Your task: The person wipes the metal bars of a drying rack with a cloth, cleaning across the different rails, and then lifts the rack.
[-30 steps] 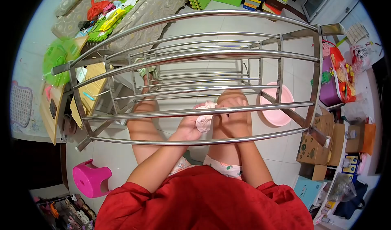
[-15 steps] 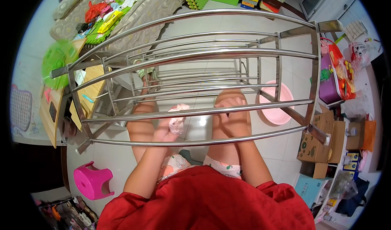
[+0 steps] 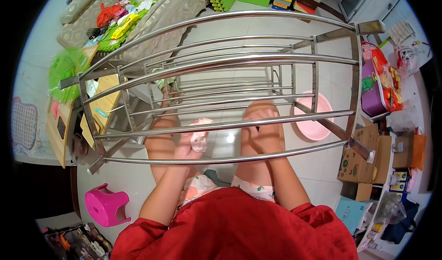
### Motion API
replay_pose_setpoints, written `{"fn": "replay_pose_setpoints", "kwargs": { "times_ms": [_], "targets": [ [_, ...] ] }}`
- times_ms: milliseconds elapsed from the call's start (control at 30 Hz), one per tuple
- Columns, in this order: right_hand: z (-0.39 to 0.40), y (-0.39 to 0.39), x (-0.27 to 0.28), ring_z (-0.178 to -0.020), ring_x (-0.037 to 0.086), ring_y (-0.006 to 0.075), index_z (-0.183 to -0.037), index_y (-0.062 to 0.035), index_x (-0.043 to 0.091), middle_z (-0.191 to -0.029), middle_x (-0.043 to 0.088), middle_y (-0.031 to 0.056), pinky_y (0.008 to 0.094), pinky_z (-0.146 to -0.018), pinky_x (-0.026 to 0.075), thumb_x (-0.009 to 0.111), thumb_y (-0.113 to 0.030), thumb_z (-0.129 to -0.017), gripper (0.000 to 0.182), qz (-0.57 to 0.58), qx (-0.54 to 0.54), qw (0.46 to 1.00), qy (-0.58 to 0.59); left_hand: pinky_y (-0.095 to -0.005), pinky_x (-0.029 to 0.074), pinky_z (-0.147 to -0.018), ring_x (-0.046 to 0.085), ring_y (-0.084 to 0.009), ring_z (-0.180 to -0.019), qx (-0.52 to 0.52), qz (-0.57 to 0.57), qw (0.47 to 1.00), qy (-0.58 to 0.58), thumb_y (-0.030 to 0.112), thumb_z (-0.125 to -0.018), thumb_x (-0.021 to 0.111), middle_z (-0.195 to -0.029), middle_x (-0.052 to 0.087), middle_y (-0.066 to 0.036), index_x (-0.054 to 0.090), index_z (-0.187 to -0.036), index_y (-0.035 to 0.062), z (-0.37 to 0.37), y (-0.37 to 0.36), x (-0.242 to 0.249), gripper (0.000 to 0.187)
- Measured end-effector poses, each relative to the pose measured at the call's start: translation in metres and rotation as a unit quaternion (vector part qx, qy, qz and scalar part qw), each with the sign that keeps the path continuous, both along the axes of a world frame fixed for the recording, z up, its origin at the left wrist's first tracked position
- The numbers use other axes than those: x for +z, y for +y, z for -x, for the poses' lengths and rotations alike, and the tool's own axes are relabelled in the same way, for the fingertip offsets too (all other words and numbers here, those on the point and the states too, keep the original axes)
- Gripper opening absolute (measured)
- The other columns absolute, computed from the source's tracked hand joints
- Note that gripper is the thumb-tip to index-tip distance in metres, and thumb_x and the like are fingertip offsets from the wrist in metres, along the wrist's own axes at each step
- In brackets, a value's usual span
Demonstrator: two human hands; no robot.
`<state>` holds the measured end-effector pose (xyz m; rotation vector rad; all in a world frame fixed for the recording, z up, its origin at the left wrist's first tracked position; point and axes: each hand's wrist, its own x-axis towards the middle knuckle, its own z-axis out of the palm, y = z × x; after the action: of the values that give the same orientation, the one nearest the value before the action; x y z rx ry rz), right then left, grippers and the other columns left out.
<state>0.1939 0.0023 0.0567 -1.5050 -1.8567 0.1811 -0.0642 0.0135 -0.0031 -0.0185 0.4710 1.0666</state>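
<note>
My left hand (image 3: 185,148) is closed around a crumpled pale pink cloth (image 3: 199,142), held near my left knee behind the rack's lower bars. My right hand (image 3: 269,142) lies on my right knee with nothing seen in it, and a metal bar crosses in front of it. A stainless steel rack (image 3: 221,59) with several curved bars and flat side posts spans the view in front of me, tipped so I look through its tiers. Both forearms reach under its nearest bar.
A pink basin (image 3: 313,126) sits on the floor at the right, near a cardboard box (image 3: 357,161) and a purple bin (image 3: 372,99). At the left are a magenta stool (image 3: 107,204) and a wooden desk (image 3: 64,126). A cluttered sofa (image 3: 161,25) stands farther back.
My left hand with the cloth has shifted very slightly. The right hand stays on the knee, and the rack is nearly unchanged in view.
</note>
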Motion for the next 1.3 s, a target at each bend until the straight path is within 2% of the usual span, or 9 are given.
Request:
{"fn": "replay_pose_setpoints", "kwargs": {
  "times_ms": [400, 467, 667, 767, 833, 967, 1000, 1067, 1300],
  "targets": [
    [-0.002, -0.003, 0.011, -0.089, 0.055, 0.0281, -0.079, -0.0107, 0.068, -0.085, 0.064, 0.0044, 0.0407, -0.083, 0.041, 0.065, -0.006, -0.075, 0.007, 0.012, -0.014, 1.000, 0.011, -0.0363, 0.055, -0.089, 0.063, -0.0249, -0.103, -0.116, -0.027, 0.993, 0.002, -0.006, -0.084, 0.062, -0.116, 0.060, -0.015, 0.051, -0.121, 0.0017, -0.091, 0.008, 0.022, 0.039],
    [-0.006, -0.004, 0.010, -0.088, 0.058, 0.0294, -0.080, -0.0083, 0.068, -0.084, 0.066, 0.0061, 0.0405, -0.083, 0.045, 0.065, -0.001, -0.072, 0.011, -0.035, -0.025, 0.993, 0.111, -0.0367, 0.054, -0.091, 0.063, -0.0253, -0.104, -0.120, -0.038, 0.992, 0.017, -0.006, -0.084, 0.062, -0.116, 0.060, -0.015, 0.051, -0.120, 0.0003, -0.095, 0.008, 0.024, 0.037],
    [-0.035, -0.011, 0.007, -0.090, 0.061, 0.0319, -0.085, -0.0044, 0.068, -0.092, 0.067, 0.0115, 0.0422, -0.085, 0.047, 0.061, 0.003, -0.076, 0.014, -0.110, -0.129, 0.981, 0.097, -0.0379, 0.050, -0.097, 0.062, -0.0268, -0.108, -0.135, -0.073, 0.985, 0.083, -0.004, -0.086, 0.060, -0.117, 0.059, -0.018, 0.049, -0.122, -0.0053, -0.091, 0.007, 0.032, 0.038],
    [-0.059, -0.011, 0.006, -0.093, 0.060, 0.0328, -0.089, -0.0050, 0.069, -0.095, 0.067, 0.0127, 0.0425, -0.086, 0.046, 0.060, 0.004, -0.076, 0.018, -0.115, -0.145, 0.980, 0.067, -0.0356, 0.055, -0.083, 0.064, -0.0252, -0.100, -0.154, -0.110, 0.979, 0.069, -0.003, -0.087, 0.056, -0.115, 0.060, -0.019, 0.049, -0.123, -0.0063, -0.091, 0.009, 0.034, 0.037],
    [-0.069, -0.009, 0.006, -0.094, 0.060, 0.0338, -0.090, -0.0046, 0.069, -0.096, 0.067, 0.0130, 0.0428, -0.087, 0.045, 0.061, 0.003, -0.077, 0.017, -0.105, -0.178, 0.977, 0.049, -0.0322, 0.053, -0.061, 0.064, -0.0196, -0.074, -0.144, -0.107, 0.976, 0.127, 0.006, -0.089, 0.059, -0.092, 0.066, -0.014, 0.060, -0.104, -0.0056, -0.092, 0.010, 0.044, 0.019],
    [-0.079, -0.013, 0.001, -0.092, 0.062, 0.0313, -0.093, -0.0048, 0.069, -0.094, 0.069, 0.0111, 0.0389, -0.083, 0.048, 0.059, 0.004, -0.079, 0.020, -0.065, -0.188, 0.980, 0.025, -0.0310, 0.053, -0.063, 0.064, -0.0187, -0.075, -0.130, -0.058, 0.976, 0.167, 0.004, -0.087, 0.061, -0.093, 0.066, -0.013, 0.061, -0.102, -0.0049, -0.094, 0.009, 0.053, 0.017],
    [-0.079, -0.013, 0.001, -0.093, 0.059, 0.0361, -0.092, -0.0032, 0.067, -0.093, 0.066, 0.0143, 0.0467, -0.087, 0.042, 0.061, -0.004, -0.080, 0.014, -0.063, -0.171, 0.983, 0.033, -0.0310, 0.053, -0.063, 0.064, -0.0187, -0.075, -0.134, -0.060, 0.975, 0.167, 0.004, -0.087, 0.061, -0.093, 0.066, -0.013, 0.061, -0.102, -0.0049, -0.094, 0.011, 0.051, 0.017],
    [-0.078, -0.013, -0.002, -0.093, 0.059, 0.0359, -0.092, -0.0031, 0.067, -0.093, 0.066, 0.0142, 0.0465, -0.087, 0.042, 0.062, -0.004, -0.079, 0.014, -0.068, -0.173, 0.982, 0.018, -0.0320, 0.054, -0.067, 0.066, -0.0221, -0.082, -0.131, -0.082, 0.980, 0.122, 0.003, -0.089, 0.057, -0.097, 0.066, -0.017, 0.060, -0.102, -0.0107, -0.090, 0.013, 0.043, 0.019],
    [-0.084, -0.019, 0.019, -0.093, 0.057, 0.0334, -0.089, -0.0060, 0.066, -0.090, 0.064, 0.0117, 0.0443, -0.088, 0.040, 0.064, -0.005, -0.077, 0.012, -0.048, -0.150, 0.987, 0.027, -0.0287, 0.053, -0.066, 0.065, -0.0182, -0.079, -0.105, -0.118, 0.982, 0.108, 0.000, -0.082, 0.060, -0.097, 0.065, -0.014, 0.059, -0.104, -0.0065, -0.090, 0.021, 0.047, 0.023]
  ]
}}
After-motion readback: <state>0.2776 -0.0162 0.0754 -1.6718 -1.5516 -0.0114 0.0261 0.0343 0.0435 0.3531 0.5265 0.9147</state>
